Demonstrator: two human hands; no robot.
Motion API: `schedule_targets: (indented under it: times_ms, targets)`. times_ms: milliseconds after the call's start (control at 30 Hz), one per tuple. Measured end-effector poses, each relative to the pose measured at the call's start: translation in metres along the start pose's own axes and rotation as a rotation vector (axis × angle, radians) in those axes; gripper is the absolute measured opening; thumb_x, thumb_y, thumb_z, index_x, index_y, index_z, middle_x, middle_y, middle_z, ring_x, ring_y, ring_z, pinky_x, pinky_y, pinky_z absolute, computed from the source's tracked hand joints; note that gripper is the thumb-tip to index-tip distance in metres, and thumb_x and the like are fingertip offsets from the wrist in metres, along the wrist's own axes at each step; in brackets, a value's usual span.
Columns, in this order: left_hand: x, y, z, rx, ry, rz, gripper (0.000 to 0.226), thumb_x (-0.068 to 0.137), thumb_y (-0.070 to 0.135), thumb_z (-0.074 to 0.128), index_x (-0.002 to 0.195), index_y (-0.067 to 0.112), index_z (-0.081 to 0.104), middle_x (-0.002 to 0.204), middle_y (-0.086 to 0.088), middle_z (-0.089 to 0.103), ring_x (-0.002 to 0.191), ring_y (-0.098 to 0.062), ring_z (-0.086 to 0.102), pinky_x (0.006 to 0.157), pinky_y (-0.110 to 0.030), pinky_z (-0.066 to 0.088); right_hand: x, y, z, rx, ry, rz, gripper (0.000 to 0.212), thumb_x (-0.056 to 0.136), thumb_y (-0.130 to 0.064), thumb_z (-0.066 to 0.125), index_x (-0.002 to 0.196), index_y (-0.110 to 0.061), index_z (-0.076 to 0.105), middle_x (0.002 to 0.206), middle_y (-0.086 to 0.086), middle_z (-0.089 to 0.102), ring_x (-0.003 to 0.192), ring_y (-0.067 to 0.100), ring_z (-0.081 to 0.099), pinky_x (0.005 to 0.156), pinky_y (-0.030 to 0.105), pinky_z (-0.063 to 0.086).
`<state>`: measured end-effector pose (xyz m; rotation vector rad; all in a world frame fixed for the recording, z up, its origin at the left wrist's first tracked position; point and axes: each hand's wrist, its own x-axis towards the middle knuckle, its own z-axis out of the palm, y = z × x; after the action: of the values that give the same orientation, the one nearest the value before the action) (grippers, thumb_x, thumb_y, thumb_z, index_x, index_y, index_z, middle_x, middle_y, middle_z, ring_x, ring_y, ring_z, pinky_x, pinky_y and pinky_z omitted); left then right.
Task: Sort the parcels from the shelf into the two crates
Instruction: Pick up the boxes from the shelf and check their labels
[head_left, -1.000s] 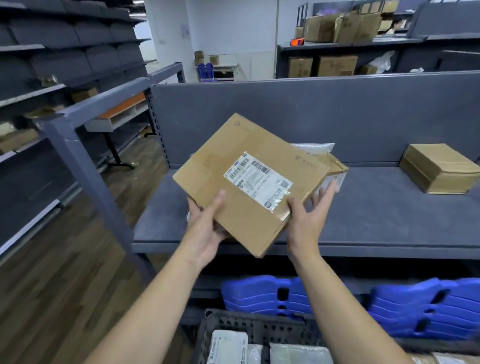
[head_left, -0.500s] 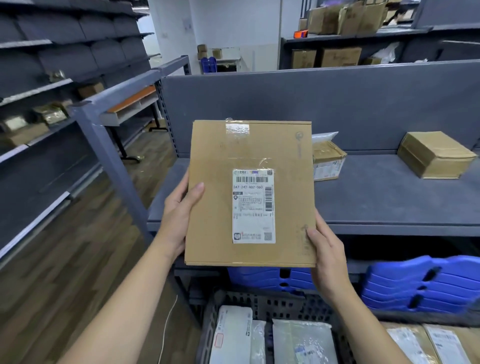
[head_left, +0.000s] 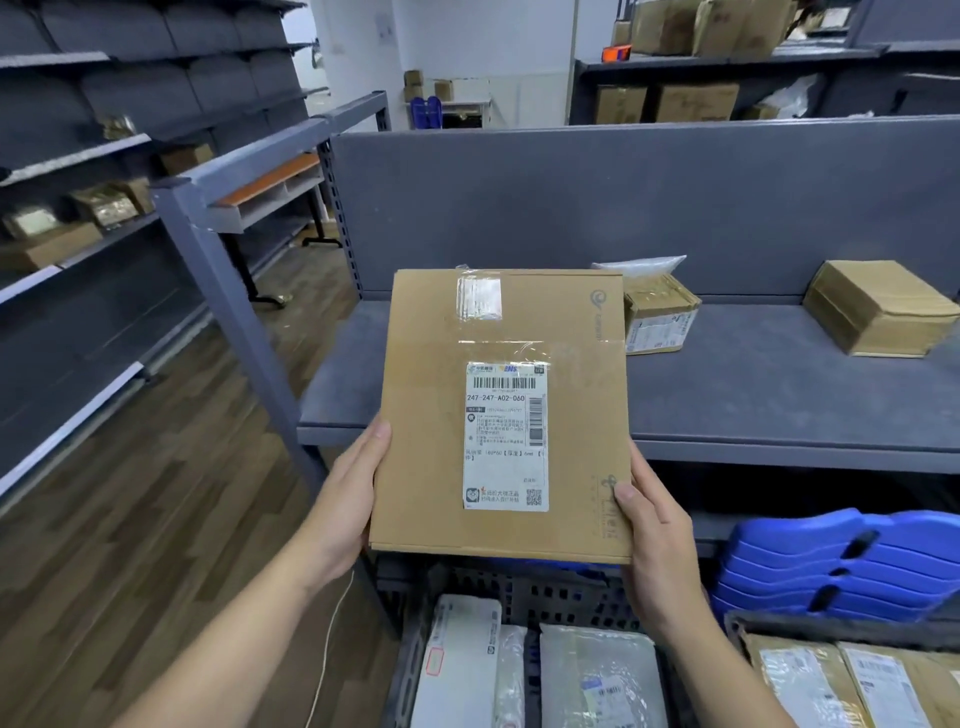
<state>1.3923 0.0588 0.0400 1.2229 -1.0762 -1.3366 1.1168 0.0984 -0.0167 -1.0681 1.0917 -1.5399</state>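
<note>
Flat parcel (head_left: 498, 415): brown cardboard, held upright in the air and facing the camera. It is in front of the shelf edge and above the crates.
Shipping label (head_left: 506, 436): white, on the parcel's front, right way up. The code 247-247-A02-060 sits under a barcode.
Left hand (head_left: 345, 499): grips the parcel's left edge low down, thumb laid on the front face. The fingers are behind the card and hidden.
Right hand (head_left: 657, 540): grips the lower right corner, with the thumb pressed on the front and the fingers wrapped behind.
Parcel to hands: it sits between the two hands, and most of it rises above them.
Shelf (head_left: 753, 395): grey, behind the parcel, with a tall back panel.
Small box (head_left: 657, 319): taped, on the shelf just right of the parcel's top corner. A white bag (head_left: 641, 265) lies behind it.
Taped box (head_left: 878, 312): on the shelf at far right, well apart from the hands.
Grey crate (head_left: 561, 592): perforated wall, directly below the parcel. It holds a white parcel (head_left: 460, 670) and a film-wrapped packet (head_left: 597, 675).
Second crate (head_left: 831, 623): lower right, holding brown labelled parcels (head_left: 852, 686).
Blue plastic stack (head_left: 841, 561): under the shelf, to the right of the right hand.
</note>
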Motion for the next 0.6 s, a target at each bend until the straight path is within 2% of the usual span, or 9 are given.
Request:
schedule_targets:
  times_ms: [100,167,233,267,333,400,467,533,600]
  targets:
    - [-0.003,-0.005,-0.002,0.056,0.025,0.052,0.058,0.098,0.053,0.041,0.145,0.024,0.058,0.138,0.010,0.067,0.133,-0.010,0.059,0.121,-0.045,0.038,-0.006,-0.001,-0.003,-0.034,-0.091,0.061,0.069,0.089,-0.051,0.064,0.154,-0.035,0.047,0.152,-0.014,0.055,0.143,0.013,0.051,0.122,0.050,0.034]
    - [-0.004,-0.004,0.000,0.067,0.079,0.087,0.060,0.095,0.055,0.042,0.141,0.023,0.061,0.133,0.013,0.070,0.129,-0.007,0.062,0.119,-0.043,0.040,-0.007,-0.005,-0.006,-0.024,-0.148,0.124,0.088,0.078,-0.067,0.075,0.155,-0.038,0.044,0.153,-0.015,0.054,0.142,0.013,0.051,0.121,0.048,0.037]
    - [-0.004,-0.004,0.002,0.047,0.093,0.108,0.058,0.094,0.054,0.042,0.138,0.021,0.063,0.128,0.012,0.073,0.125,-0.007,0.064,0.118,-0.043,0.042,-0.006,-0.009,-0.011,-0.018,-0.204,0.164,0.100,0.070,-0.071,0.081,0.156,-0.039,0.041,0.151,-0.014,0.057,0.138,0.015,0.056,0.116,0.044,0.045]
    - [-0.003,-0.004,0.002,0.039,0.097,0.105,0.058,0.094,0.053,0.043,0.137,0.020,0.064,0.128,0.012,0.073,0.125,-0.008,0.065,0.118,-0.043,0.042,-0.006,-0.011,-0.015,-0.032,-0.233,0.162,0.096,0.075,-0.065,0.082,0.157,-0.039,0.040,0.151,-0.013,0.057,0.137,0.016,0.057,0.114,0.044,0.047]
    - [-0.002,-0.004,0.004,0.032,0.110,0.103,0.059,0.093,0.054,0.043,0.137,0.020,0.064,0.127,0.011,0.073,0.124,-0.010,0.065,0.117,-0.044,0.043,-0.004,-0.011,-0.022,-0.080,-0.273,0.147,0.078,0.092,-0.038,0.076,0.158,-0.039,0.036,0.150,-0.012,0.058,0.135,0.017,0.059,0.114,0.046,0.045]
    - [0.000,-0.005,0.005,0.021,0.114,0.102,0.061,0.093,0.055,0.043,0.138,0.021,0.064,0.127,0.009,0.074,0.124,-0.011,0.066,0.116,-0.045,0.044,-0.003,-0.011,-0.027,-0.102,-0.292,0.163,0.074,0.096,-0.019,0.065,0.159,-0.042,0.034,0.146,-0.010,0.061,0.130,0.018,0.063,0.113,0.047,0.046]
    - [0.004,-0.006,0.007,0.004,0.108,0.102,0.062,0.092,0.057,0.044,0.139,0.021,0.063,0.128,0.007,0.073,0.124,-0.013,0.066,0.116,-0.047,0.044,-0.002,-0.010,-0.026,-0.101,-0.291,0.168,0.071,0.098,-0.017,0.060,0.159,-0.043,0.034,0.145,-0.006,0.062,0.129,0.022,0.064,0.109,0.050,0.049]
    - [0.009,-0.005,0.007,-0.050,0.071,0.088,0.064,0.095,0.058,0.042,0.146,0.022,0.058,0.133,0.004,0.071,0.128,-0.016,0.063,0.115,-0.048,0.044,0.000,-0.009,-0.022,-0.069,-0.215,0.122,0.063,0.101,-0.023,0.059,0.158,-0.038,0.037,0.145,-0.005,0.062,0.130,0.024,0.063,0.104,0.050,0.052]
    - [0.015,-0.003,0.005,-0.188,0.047,0.077,0.064,0.101,0.062,0.035,0.155,0.029,0.045,0.135,-0.003,0.070,0.127,-0.025,0.064,0.105,-0.050,0.048,0.005,-0.012,-0.013,0.107,-0.090,0.117,0.051,0.104,-0.029,0.055,0.154,-0.027,0.046,0.141,0.003,0.065,0.120,0.025,0.067,0.086,0.049,0.060]
